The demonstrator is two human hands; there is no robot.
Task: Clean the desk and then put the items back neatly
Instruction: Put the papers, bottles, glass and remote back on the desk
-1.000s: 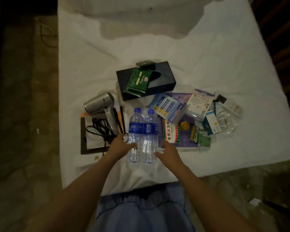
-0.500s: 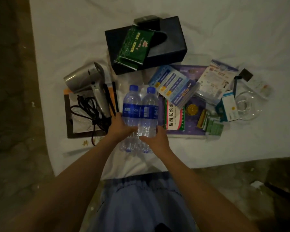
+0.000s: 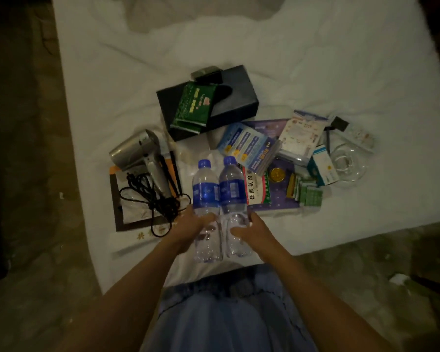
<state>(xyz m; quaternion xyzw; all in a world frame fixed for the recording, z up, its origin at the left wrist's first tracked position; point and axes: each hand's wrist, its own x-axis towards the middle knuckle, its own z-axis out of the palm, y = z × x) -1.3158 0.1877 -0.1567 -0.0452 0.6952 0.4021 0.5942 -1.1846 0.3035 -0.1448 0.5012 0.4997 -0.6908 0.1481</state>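
Head view: the left hand [image 3: 193, 222] and right hand [image 3: 252, 228] each curl around a water bottle [image 3: 205, 196] [image 3: 233, 191] near the bed's [image 3: 112, 85] front edge.
Clearing step, apparently; next, lift both bottles clear of the hair dryer [image 3: 137, 153] and medicine boxes [image 3: 258, 189].

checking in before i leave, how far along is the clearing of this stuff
Early stage. Nothing looks put back yet. In hand: left hand grips one water bottle, right hand grips the other bottle. Left: the hair dryer, dark box, medicine packets and glass dish lie scattered on the white sheet.
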